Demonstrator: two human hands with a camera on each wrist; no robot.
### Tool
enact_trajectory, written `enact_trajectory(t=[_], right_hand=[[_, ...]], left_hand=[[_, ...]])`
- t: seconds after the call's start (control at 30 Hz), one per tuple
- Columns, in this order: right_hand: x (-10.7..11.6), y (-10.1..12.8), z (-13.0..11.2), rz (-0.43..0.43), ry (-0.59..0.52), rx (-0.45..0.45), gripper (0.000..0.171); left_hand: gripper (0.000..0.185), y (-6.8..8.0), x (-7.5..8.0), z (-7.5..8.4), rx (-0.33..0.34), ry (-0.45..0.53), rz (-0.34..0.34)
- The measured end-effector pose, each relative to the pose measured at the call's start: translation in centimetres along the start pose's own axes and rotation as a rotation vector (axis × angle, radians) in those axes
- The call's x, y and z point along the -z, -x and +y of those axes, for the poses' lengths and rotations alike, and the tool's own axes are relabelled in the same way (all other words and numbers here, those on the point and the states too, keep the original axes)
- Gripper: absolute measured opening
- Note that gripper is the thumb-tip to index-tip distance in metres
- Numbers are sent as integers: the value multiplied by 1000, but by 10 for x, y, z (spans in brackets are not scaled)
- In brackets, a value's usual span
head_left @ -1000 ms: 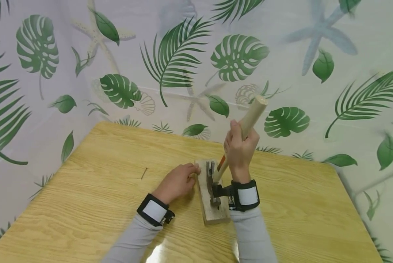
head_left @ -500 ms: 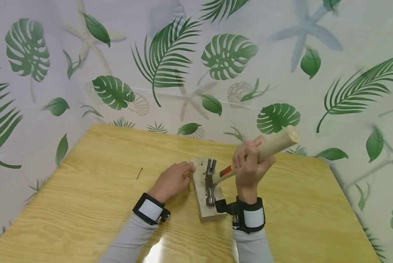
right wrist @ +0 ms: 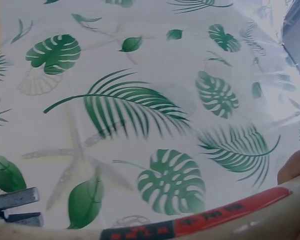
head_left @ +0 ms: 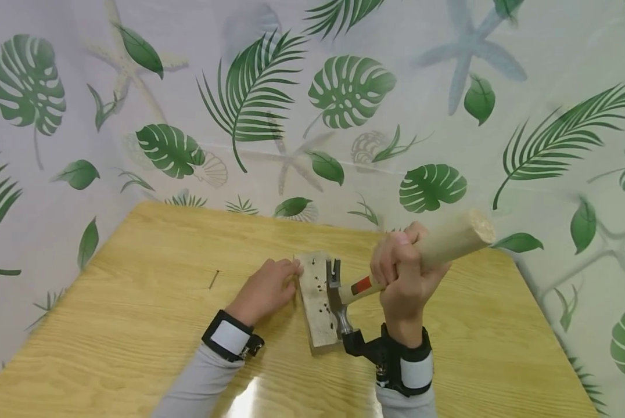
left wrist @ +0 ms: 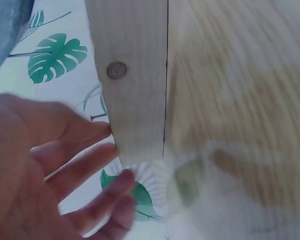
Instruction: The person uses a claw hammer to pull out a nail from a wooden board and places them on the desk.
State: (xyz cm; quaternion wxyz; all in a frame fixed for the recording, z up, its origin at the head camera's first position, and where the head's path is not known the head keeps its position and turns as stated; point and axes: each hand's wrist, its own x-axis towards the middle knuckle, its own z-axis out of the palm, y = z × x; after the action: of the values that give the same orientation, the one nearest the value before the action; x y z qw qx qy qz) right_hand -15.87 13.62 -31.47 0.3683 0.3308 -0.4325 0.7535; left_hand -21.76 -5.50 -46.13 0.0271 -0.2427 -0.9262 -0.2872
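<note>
A small wooden block (head_left: 314, 302) with several nail holes lies on the yellow wooden table (head_left: 135, 325). My right hand (head_left: 406, 278) grips the pale wooden handle of a claw hammer (head_left: 338, 296), whose steel head rests on the block's right side. The handle tilts up to the right, and a red band shows near the head (right wrist: 230, 217). My left hand (head_left: 268, 290) rests on the table with straight fingertips against the block's left edge (left wrist: 135, 100). A nail head (left wrist: 116, 70) shows in the block's side in the left wrist view.
A loose nail (head_left: 214, 279) lies on the table left of my left hand. A leaf-and-starfish patterned sheet (head_left: 312, 104) hangs right behind and beside the table. The table's right edge (head_left: 553, 337) is close to my right arm.
The hammer handle has swung down and to the right, from steeply raised to a low tilt. My left hand stays against the block.
</note>
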Motion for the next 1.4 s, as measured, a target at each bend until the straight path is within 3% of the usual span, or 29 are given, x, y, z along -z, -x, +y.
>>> enact_trajectory(t=[0.13,0.3,0.37,0.5,0.6,0.73,0.9,1.07,1.2,1.4], right_hand=[[-2,-3,-10,6,-19,7,30],[-1,-4,-16,12,-30,0,30],[0,-4,-17,12,-28,-1,30],[-1,-5,-19,11,-21,0,30],[-2,-5,-21,12,-14,2,30],[-4,-6,-23,-8,-14,1,30],[-4,-5,-22,-60,-38,-40,29],[-5,-2,-20,-100,-16,-92,28],[-6,-2,-18,-99,-11,-97,29],[-5,-3,-19,-70,22,-97,29]], left_hand=[[28,-2,3,8,-62,106,51],[29,-5,1,22,-217,309,29],[27,-6,-2,28,-265,336,15],[22,-5,-6,34,-288,356,10],[19,-6,-8,36,-279,379,21],[10,-7,-9,39,-278,337,67],[7,-5,-4,38,-263,240,165],[11,-4,1,32,-256,249,253],[9,-4,9,27,-180,291,273],[12,-2,28,6,21,297,260]])
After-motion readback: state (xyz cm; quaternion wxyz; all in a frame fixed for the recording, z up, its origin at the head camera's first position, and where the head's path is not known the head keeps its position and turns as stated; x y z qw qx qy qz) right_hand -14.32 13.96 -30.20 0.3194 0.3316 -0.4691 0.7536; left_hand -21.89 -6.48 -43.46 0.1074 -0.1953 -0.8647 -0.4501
